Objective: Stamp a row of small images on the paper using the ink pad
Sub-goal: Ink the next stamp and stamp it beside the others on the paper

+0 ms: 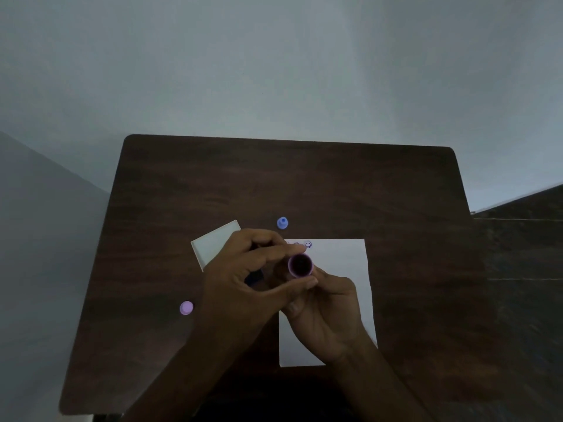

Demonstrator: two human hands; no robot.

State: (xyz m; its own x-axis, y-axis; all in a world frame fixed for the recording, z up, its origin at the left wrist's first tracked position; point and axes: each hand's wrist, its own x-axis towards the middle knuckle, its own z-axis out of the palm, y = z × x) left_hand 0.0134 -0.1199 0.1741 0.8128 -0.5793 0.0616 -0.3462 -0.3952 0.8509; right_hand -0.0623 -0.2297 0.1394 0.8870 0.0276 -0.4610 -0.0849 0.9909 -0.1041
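Right hand (329,312) grips the small purple cylindrical stamp (300,265), open end up, over the white paper sheet (341,260). Left hand (243,269) pinches the stamp too. Smiley prints (308,244) sit at the paper's top edge. Ink pad: can't tell. Next: press flat just right of the last smiley, w/ even pressure, then lift straight.

The tabletop (304,184) is dark brown woodgrain and the paper (341,260) white. One stamp (300,265) is purple, one cap (282,222) blue, another cap (186,307) lilac.

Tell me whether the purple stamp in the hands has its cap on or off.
Off. The purple stamp shows an open dark end toward the camera, and a purple cap lies apart on the table.
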